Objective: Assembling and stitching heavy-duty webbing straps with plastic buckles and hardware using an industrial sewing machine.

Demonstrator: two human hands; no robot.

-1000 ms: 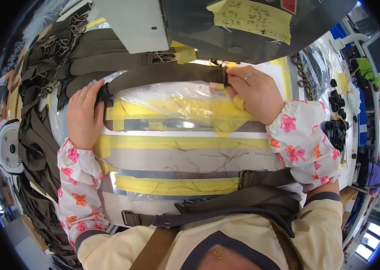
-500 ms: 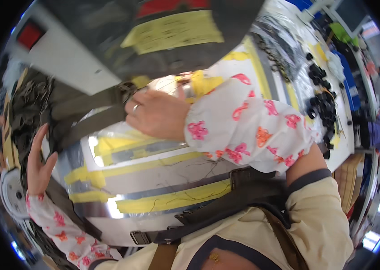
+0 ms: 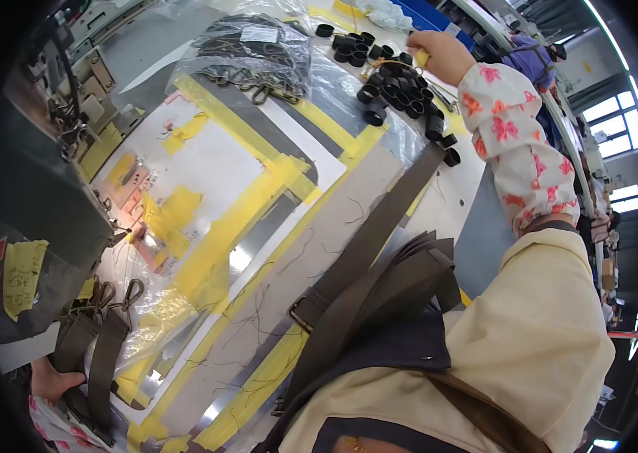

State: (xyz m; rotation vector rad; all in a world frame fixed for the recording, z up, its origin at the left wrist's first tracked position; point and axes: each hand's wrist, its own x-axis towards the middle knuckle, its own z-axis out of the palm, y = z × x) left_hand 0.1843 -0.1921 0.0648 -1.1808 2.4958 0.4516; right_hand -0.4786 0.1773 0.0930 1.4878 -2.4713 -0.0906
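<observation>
My left hand (image 3: 53, 380) is low at the left edge, with its thumb over a dark olive webbing strap (image 3: 73, 343); the other fingers are hidden. Beside it lies another strap (image 3: 110, 353) ending in a bronze snap hook (image 3: 132, 293), close to the sewing machine head (image 3: 36, 204). My right hand (image 3: 445, 57) reaches to the far right of the table, closed on a small yellow thing (image 3: 421, 57) whose kind I cannot make out. Just below this hand is a pile of black ring-shaped pieces (image 3: 398, 87).
A plastic bag of snap hooks (image 3: 255, 53) lies at the back. Yellow tape (image 3: 289, 177) and loose threads cover the worktop. Several olive straps (image 3: 387, 283) lie across my lap and the near edge, one with a buckle (image 3: 300, 313). A blue bin (image 3: 439, 26) stands behind my right hand.
My view has turned to the right. My right hand has left the strap by the machine and reached out to the black pieces. My left hand has come onto the straps.
</observation>
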